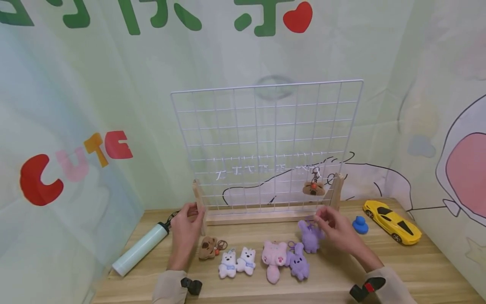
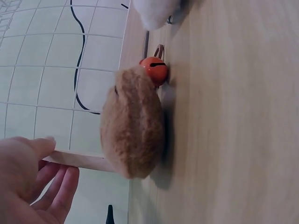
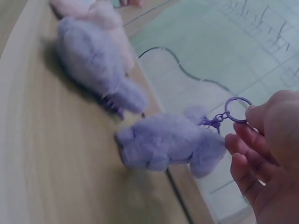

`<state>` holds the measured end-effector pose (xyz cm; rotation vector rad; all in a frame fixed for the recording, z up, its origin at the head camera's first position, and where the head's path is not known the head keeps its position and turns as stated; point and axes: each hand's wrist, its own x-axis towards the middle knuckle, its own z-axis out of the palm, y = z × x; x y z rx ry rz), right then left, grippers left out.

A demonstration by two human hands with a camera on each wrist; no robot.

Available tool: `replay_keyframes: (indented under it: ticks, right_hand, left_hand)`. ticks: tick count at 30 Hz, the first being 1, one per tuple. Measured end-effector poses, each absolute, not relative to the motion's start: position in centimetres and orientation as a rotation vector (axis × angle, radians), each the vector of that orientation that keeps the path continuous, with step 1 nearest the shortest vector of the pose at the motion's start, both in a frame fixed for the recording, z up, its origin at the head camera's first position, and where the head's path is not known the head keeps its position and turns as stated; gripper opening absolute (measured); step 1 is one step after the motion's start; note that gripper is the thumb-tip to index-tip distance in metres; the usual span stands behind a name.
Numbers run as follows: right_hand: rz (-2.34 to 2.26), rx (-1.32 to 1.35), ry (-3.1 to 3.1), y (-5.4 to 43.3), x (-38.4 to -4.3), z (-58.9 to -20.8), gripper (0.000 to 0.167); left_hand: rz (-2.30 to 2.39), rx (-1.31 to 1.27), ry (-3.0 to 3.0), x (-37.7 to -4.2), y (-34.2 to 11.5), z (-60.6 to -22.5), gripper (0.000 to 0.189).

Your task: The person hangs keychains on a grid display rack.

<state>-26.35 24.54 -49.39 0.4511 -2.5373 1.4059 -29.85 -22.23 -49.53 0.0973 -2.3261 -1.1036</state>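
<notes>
My left hand (image 1: 186,228) holds the left wooden post (image 1: 198,194) of a white wire grid rack (image 1: 265,86), thumb on one side and fingers on the other. My right hand (image 1: 336,230) pinches the purple key ring (image 3: 238,98) of a purple plush rabbit keychain (image 1: 310,237), which dangles over the table's back part. A brown plush keychain (image 1: 313,188) with an orange bell hangs from a hook at the rack's right. On the table lie another brown plush (image 1: 208,248), two white plush dogs (image 1: 228,264), a pink plush (image 1: 274,255) and a second purple rabbit (image 1: 298,264).
A pale blue hand pump (image 1: 140,249) lies to the left of the rack. At the right are a blue rubber duck (image 1: 360,225) and a yellow toy car (image 1: 392,221). Several white hooks (image 1: 248,169) line the grid. A printed curtain (image 1: 114,76) surrounds the table.
</notes>
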Motion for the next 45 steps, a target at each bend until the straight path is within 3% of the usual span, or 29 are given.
replay_keyframes:
  ticks: [17, 37, 45]
  right_hand:
    - [1.384, 0.512, -2.234, 22.4, -25.1, -44.3, 0.004]
    - [1.453, 0.335, -1.970, 19.3, -26.4, -39.5, 0.017]
    - [1.326, 0.277, -1.928, 18.4, -27.1, -38.5, 0.014]
  left_hand:
    - [-1.029, 0.061, -2.292, -29.6, -22.1, -50.3, 0.020]
    - [-1.025, 0.071, -2.335, -29.3, -22.0, -50.2, 0.020]
    - [-0.995, 0.056, -2.333, -29.3, -22.2, -50.2, 0.020]
